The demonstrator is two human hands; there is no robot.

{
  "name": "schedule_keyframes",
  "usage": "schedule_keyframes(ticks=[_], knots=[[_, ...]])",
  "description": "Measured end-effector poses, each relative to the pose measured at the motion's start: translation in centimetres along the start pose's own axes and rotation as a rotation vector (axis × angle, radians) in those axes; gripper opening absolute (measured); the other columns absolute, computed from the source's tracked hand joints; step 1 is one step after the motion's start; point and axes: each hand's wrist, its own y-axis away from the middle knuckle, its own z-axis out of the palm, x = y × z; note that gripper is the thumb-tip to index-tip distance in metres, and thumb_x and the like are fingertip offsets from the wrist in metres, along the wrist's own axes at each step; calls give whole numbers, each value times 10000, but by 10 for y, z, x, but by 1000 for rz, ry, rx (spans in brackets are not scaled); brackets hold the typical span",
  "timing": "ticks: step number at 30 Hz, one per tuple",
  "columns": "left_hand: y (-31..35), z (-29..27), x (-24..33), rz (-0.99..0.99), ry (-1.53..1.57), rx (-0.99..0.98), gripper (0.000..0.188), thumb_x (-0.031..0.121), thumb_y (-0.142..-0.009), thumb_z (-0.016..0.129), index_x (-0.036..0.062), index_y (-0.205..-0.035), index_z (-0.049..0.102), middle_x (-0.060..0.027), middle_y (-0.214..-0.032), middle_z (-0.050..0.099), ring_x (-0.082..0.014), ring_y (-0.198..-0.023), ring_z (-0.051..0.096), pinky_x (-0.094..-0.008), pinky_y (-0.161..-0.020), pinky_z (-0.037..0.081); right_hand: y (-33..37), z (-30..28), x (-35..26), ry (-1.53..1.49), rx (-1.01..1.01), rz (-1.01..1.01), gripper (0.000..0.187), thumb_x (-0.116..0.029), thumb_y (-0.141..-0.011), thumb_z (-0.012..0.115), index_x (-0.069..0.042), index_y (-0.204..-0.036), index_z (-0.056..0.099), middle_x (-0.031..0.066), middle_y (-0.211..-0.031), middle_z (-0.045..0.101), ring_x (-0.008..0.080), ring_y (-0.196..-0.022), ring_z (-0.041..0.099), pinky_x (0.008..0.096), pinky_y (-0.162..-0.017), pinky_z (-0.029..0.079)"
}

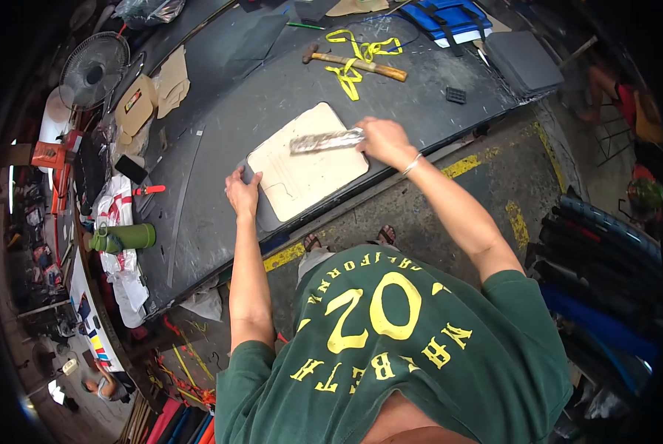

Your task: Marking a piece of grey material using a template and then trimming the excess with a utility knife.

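A cream rounded-corner panel (291,166) lies at a slant near the table's front edge, on a dark sheet (266,214) that shows along its left side. My right hand (384,140) is closed round the right end of a flat, mottled silvery bar (325,141). The bar reaches left across the upper part of the panel; I cannot tell whether it touches the surface. At the panel's left edge rests my left hand (242,191), fingers apart and the thumb against the edge. Thin lines and small dark marks show on the panel.
On the dark table (220,111) beyond lie a hammer (357,65), yellow strap (346,81), small black block (455,95) and blue bag (442,22). Leftward are a green bottle (128,237), phone (131,169), tan patterns (136,107) and fan (95,70). Dark rolls (590,251) stand right.
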Motion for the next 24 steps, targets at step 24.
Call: schedule_keyframes(ticks=[24], knots=[[-10,12,-37,-145,60,-207,904,471,-852,759,-167,-1402,431,-367,-1298,578,-455,-1211,569,-478,-1063,434,13,11,2,66,202,236,680,-531,-832,731,15,-1209,583,226,-1220,548,387,-1164,569,491,-964,502]])
